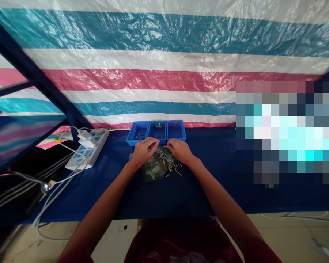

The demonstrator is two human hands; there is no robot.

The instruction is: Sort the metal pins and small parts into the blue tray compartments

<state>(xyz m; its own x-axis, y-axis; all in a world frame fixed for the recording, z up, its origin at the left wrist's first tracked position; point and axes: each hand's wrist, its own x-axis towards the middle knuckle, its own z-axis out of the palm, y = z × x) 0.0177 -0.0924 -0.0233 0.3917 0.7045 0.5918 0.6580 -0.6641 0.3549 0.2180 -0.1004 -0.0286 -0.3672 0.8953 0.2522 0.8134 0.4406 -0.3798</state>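
The slim metal pieces (162, 156) lie in a loose, crisscrossed heap on the table between your hands, some spread toward the right. Each should feel light, stiff and hard, unlikely to break, though smooth enough to roll or slip; pinching one mid-shaft with thumb and fingertip looks surest. Where they overlap, neighbours may drag along.

Beneath and nearer you is a clear plastic bag (157, 170), probably limp and slick, best taken by an edge; green pieces (152, 175) show there, likely light too.

Your left hand (145, 150) is at the heap's left, fingers curled toward the thumb; whether it grips anything, you can't tell. Your right hand (180, 149) is at the right, fingertips drawn together beside a thin pale end, but a firm hold can't be confirmed.

Just beyond stand three blue trays (137, 142) side by side. Far left, a power strip (79, 157) rests on the table (208, 193).
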